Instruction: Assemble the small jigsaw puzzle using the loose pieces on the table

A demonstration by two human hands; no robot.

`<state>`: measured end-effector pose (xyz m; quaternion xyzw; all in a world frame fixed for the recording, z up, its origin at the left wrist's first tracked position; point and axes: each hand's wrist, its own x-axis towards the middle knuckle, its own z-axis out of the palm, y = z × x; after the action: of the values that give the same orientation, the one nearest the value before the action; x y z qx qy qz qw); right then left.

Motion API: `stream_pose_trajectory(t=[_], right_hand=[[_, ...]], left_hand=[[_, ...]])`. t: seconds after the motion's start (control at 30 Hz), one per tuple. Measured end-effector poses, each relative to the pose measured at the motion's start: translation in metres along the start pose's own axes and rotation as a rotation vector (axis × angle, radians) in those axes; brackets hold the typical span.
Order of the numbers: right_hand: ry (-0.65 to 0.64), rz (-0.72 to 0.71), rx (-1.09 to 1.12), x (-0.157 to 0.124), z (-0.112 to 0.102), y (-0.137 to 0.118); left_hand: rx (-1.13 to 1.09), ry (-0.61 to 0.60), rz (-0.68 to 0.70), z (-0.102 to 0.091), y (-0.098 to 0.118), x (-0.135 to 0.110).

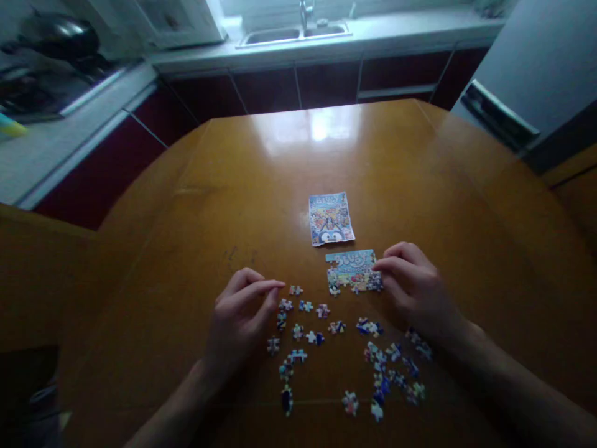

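A partly assembled jigsaw puzzle (351,269) with a light-blue top and lettering lies on the table. At its right edge my right hand (413,283) is closed, thumb and index finger pinched on a puzzle piece mostly hidden by the fingertips. My left hand (242,311) hovers left of the puzzle, its index finger stretched out and nothing visible in it. Just beyond that fingertip lies a small joined pair of puzzle pieces (295,290). Loose pieces (298,331) are spread between my hands, and a denser cluster (380,379) lies below my right hand.
A creased picture sheet (331,219) lies above the puzzle on the brown wooden table (233,180). Beyond the table's far edge are a counter with a double sink (273,36), a stove with a dark pan (65,37) at left, and a pale appliance (536,68) at right.
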<state>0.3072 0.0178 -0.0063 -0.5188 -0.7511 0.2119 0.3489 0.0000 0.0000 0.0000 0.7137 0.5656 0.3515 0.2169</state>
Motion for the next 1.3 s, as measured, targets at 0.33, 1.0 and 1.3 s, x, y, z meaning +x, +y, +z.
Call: stream_pose_trajectory(t=[0.33, 1.0, 1.3], right_hand=[[0.189, 0.103, -0.043, 0.006, -0.023, 0.004], [0.591, 0.008, -0.068, 0.006, -0.045, 0.010], [0.759, -0.064, 0.059, 0.009, -0.048, 0.004]], left_hand=[[0.040, 0.004, 0.005, -0.009, -0.008, 0.009], [0.044, -0.233, 0.016, -0.013, -0.011, 0.009], [-0.051, -0.225, 0.127, 0.016, -0.001, -0.006]])
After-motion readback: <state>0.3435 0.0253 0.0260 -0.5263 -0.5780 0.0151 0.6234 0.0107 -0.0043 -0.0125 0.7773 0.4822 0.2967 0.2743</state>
